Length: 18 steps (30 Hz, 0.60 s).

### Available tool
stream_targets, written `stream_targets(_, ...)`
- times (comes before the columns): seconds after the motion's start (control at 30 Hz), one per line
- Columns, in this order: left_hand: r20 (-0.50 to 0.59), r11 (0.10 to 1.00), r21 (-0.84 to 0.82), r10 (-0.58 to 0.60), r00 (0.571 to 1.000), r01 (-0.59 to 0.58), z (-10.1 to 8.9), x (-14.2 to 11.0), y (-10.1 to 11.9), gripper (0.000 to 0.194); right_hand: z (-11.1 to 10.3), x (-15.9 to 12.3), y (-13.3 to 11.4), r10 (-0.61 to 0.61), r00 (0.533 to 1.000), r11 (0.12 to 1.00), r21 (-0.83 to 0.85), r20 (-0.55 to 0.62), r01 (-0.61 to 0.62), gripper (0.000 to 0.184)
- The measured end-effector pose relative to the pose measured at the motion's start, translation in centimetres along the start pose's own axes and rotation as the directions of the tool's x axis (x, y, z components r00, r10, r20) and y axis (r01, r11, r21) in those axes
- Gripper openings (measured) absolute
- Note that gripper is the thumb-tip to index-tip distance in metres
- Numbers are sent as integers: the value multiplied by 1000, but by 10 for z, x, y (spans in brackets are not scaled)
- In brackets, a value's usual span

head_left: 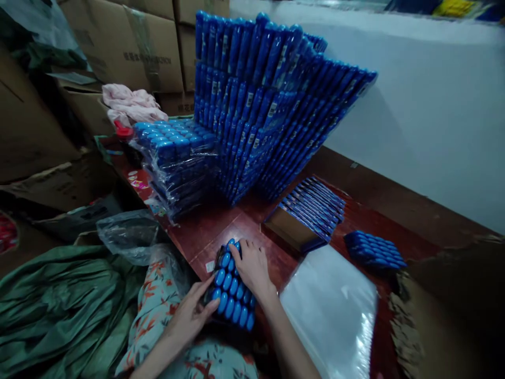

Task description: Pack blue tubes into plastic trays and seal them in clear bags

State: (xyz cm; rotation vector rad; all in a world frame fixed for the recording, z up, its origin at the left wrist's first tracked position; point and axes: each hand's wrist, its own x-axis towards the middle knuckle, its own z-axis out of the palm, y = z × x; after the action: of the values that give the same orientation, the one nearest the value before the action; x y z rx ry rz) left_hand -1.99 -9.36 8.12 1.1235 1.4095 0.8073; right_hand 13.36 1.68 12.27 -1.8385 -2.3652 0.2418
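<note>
A pack of glossy blue oval pieces (226, 302), set in rows, lies at the near edge of the red-brown table. My left hand (193, 309) grips its left side, with the thumb on the front row. My right hand (251, 263) rests over its far right part, fingers bent around the top edge; part of the pack is hidden under it. A small white label (210, 267) lies just left of the pack. Right of my right forearm is a stack of clear plastic bags (329, 310).
Tall stacks of blue packs (252, 100) rise at the back against the white wall. Left of them stands a plastic-wrapped stack (177, 163). Folded printed cards (311, 208) and a small blue pack (373, 250) lie right. Cardboard boxes (130, 47) fill the back left.
</note>
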Motion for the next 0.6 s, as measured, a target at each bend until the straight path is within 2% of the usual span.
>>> stream_targets(0.13,-6,972,228,53,999,-50,-5,-4,15,61,-6,2,6,-49,998,999,-1,38,49,50)
stream_targets(0.27,-6,932,346,115,993,-106,-2,-15,16,53,-10,2,14,-72,994,997,40,76,69,52)
stream_targets(0.4,-4,938,331,114,994,-106,5,-21,11,50,-13,2,21,-65,987,995,84,144,53,53)
stream_targets(0.6,-19,966,251,74,997,-67,16,-25,7,54,-10,-5,25,-82,987,993,101,141,68,49)
